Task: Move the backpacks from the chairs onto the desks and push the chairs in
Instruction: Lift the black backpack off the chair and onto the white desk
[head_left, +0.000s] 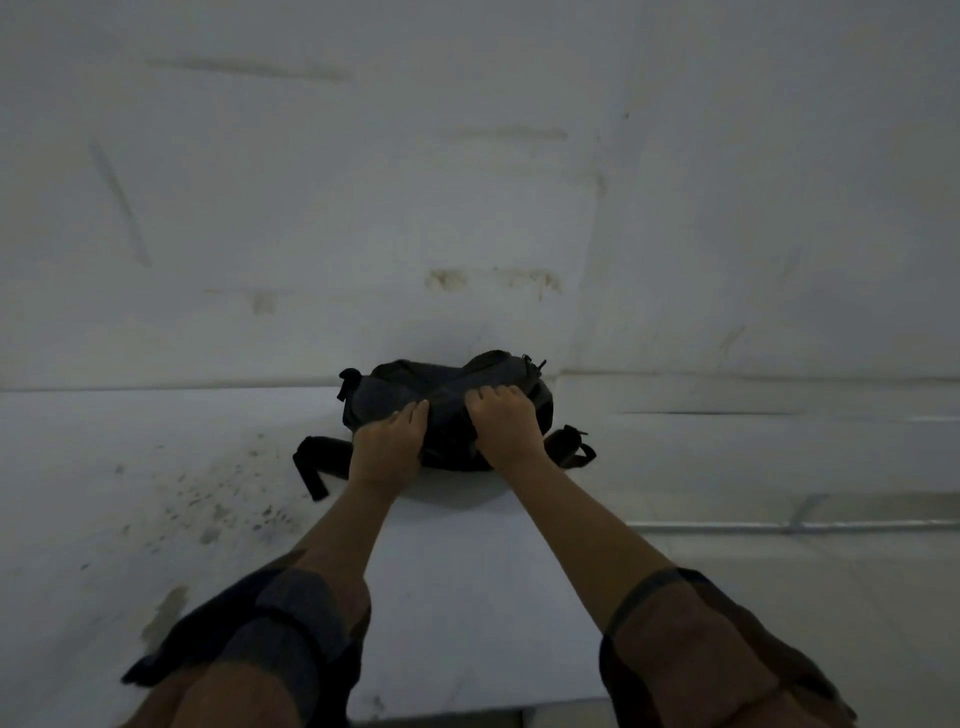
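You had both arms stretched forward over the white desk (467, 597), and the dark backpack (447, 395) sat on it at the far edge, right up against the white wall (467, 182) behind. Your left hand (389, 441) lay on the near left side of the bag with the fingers bent over its top fabric, the fingertips reaching a fold that ran diagonally across the bag; the thumb side was hidden, so how firmly you held it could not be told beyond the fingers being curled onto the cloth. Your right hand (501, 423) was on the near right side, knuckles up and fingers curled down into the same dark fabric, gripping it. The two hands were close together, with only a narrow strip of the bag showing between them. One shoulder strap (311, 465) trailed out on the desk to the left of your left wrist, bent toward you, and another strap (571, 441) with a loop stuck out on the right, just beyond your right wrist. The bag looked squashed and low rather than upright. Dark rolled sleeves (291, 623) covered your upper arms near the bottom of the view. The desk surface to the left of the bag carried a scatter of dark specks and smudges (218, 509), and the wall showed brownish stains (447, 278) above the backpack. The whole scene was dim.
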